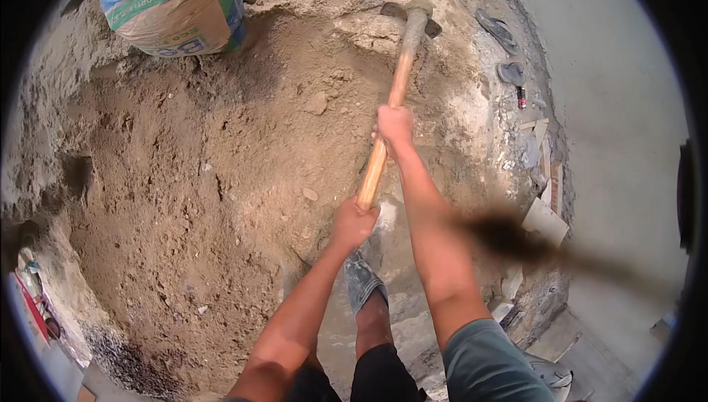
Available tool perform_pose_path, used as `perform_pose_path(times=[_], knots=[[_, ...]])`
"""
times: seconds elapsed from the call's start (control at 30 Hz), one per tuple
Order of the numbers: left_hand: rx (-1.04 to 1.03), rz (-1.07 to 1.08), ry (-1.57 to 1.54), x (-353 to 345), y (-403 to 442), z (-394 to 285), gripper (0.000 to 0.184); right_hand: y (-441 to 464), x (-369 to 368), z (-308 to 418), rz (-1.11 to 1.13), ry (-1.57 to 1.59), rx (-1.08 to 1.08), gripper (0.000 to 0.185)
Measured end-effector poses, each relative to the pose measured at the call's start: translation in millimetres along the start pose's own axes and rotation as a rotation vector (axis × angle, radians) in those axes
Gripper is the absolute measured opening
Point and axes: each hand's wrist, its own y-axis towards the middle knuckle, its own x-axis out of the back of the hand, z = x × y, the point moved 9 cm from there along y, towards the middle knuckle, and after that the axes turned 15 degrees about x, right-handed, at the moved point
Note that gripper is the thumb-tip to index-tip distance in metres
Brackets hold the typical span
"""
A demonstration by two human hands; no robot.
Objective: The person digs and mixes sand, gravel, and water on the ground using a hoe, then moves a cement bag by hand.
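A hoe with a wooden handle (pixel 402 77) slants across the middle of the head view, its metal head touching the ground near the top. My left hand (pixel 354 223) is wrapped round the lower end of the handle. Higher up, my right hand (pixel 395 126) grips the shaft about midway. Loose brown sand (pixel 221 173) spreads left of the handle, with small stones in it. The hoe's blade is partly hidden behind its socket and the dirt.
A cement bag (pixel 173 15) stands at the top left. Sandals (pixel 497 32), scraps of wood and broken tile (pixel 546 219) lie along the right edge, beside a grey floor (pixel 612 107). A dark blurred thing crosses the lower right. One foot shows below my hands.
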Motion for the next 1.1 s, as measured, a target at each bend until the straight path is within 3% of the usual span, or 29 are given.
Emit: perform_pose_path(times=[0.1,0.13,0.27,0.33,0.4,0.5,0.57,0.6,0.67,0.7,0.73,0.87,0.97,1.03,1.1], knots=[[0.147,0.025,0.032,0.0,-82.9,62.4,0.022,-86.6,-4.8,-27.9,0.143,0.098,-0.125,0.009],[0.079,-0.010,-0.017,-6.3,-106.8,84.0,0.020,-121.6,1.2,-29.1,0.191,0.101,-0.184,0.020],[-0.169,-0.057,-0.109,-7.7,-136.2,76.0,0.020,-178.7,36.0,44.4,0.133,0.247,0.013,0.013],[-0.297,0.052,-0.067,-18.8,-99.2,21.3,0.020,-157.7,62.7,126.1,0.090,0.364,0.259,0.012],[-0.539,-0.034,0.004,-30.7,-59.2,-64.4,0.016,-128.3,97.2,204.1,-0.079,0.386,0.547,0.013],[-0.738,-0.023,0.007,-40.4,-26.2,-177.0,0.014,-71.9,132.2,247.1,-0.178,0.451,0.876,0.013],[-0.656,0.000,-0.006,-51.1,8.1,-164.0,0.017,-35.8,137.1,213.7,-0.295,0.384,0.837,0.012],[-0.601,0.014,-0.009,-58.9,23.9,-144.3,0.018,-14.7,130.1,172.2,-0.304,0.300,0.701,0.011],[-0.208,0.057,0.155,-72.1,48.1,-36.8,0.020,11.3,112.2,44.7,-0.329,0.039,0.327,0.016],[-0.124,0.056,0.134,-76.7,43.2,13.0,0.021,29.2,97.9,-61.8,-0.221,-0.074,0.040,0.023],[-0.054,0.046,0.110,-74.7,33.4,49.3,0.022,9.2,83.2,-94.2,-0.179,-0.110,-0.103,0.027],[0.295,0.244,-0.035,-46.7,-22.2,109.9,0.020,-50.3,47.9,-145.7,-0.080,-0.210,-0.205,0.033],[0.398,0.255,-0.179,-24.5,-63.2,121.8,0.016,-88.3,18.8,-160.9,0.039,-0.191,-0.345,0.034],[0.496,0.315,-0.251,-24.3,-84.7,142.9,0.017,-105.5,13.0,-169.4,0.092,-0.404,-0.207,0.034],[0.544,0.371,-0.375,-35.2,-117.5,158.1,0.018,-145.6,17.8,-155.9,0.185,-0.458,-0.251,0.037]])
